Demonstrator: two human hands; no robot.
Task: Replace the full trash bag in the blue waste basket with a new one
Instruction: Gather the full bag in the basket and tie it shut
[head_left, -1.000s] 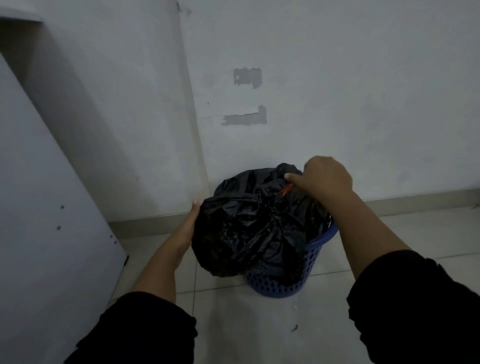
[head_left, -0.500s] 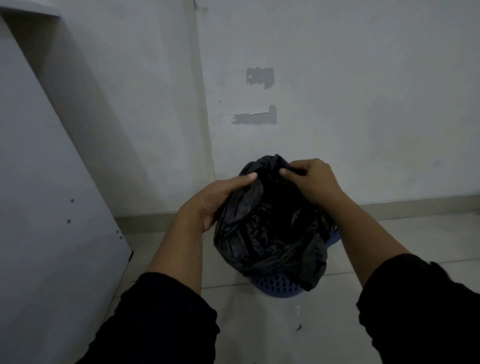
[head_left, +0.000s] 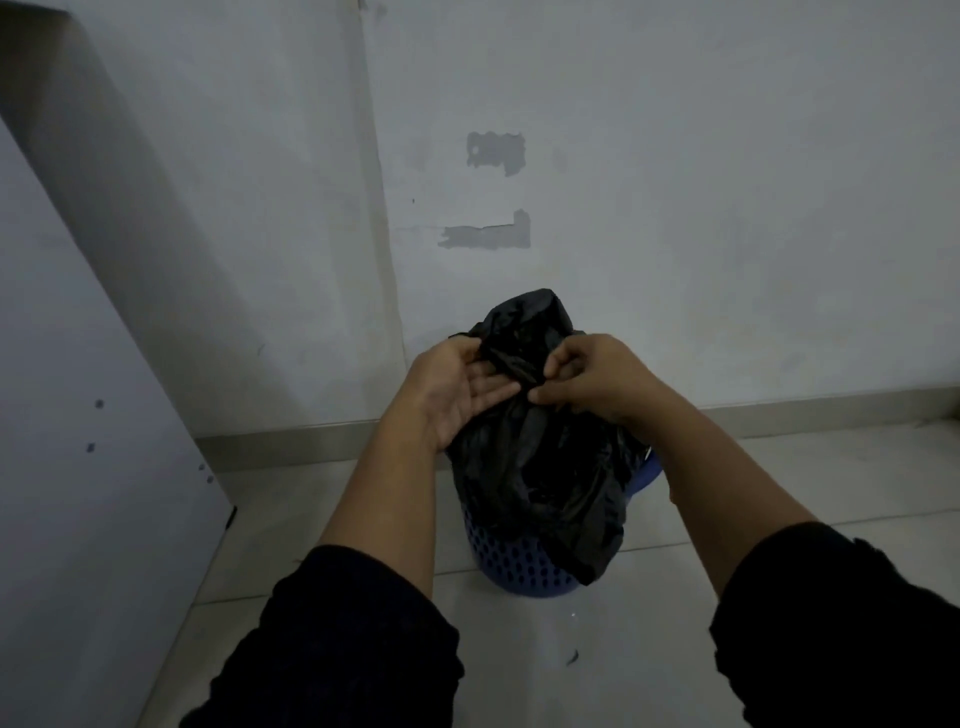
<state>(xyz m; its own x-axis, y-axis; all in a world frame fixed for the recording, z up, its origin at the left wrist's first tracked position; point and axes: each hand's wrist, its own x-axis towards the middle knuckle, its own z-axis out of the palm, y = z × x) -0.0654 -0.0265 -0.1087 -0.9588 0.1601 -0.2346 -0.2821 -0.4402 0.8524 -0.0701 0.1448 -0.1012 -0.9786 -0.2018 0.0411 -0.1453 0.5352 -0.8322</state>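
Note:
A full black trash bag (head_left: 540, 467) sits in the blue perforated waste basket (head_left: 519, 564) on the floor by the wall. The bag's top is bunched into a neck that sticks up above my hands. My left hand (head_left: 457, 392) cups the neck from the left, palm toward me, fingers pressed on the plastic. My right hand (head_left: 587, 379) pinches the gathered plastic from the right, fingertips meeting the left hand's. The bag's loose skirt hangs over the basket's front right side and hides most of the rim. No new bag is in sight.
A white panel (head_left: 78, 467) leans at the left, close to the basket. A grey wall with patched marks (head_left: 488, 234) stands right behind the basket. Pale floor tiles (head_left: 519, 649) lie in front, with a small dark scrap (head_left: 572, 659).
My left hand moved in from the bag's left side to the top. Both hands drew the bag's mouth together into a tight neck, which now stands higher.

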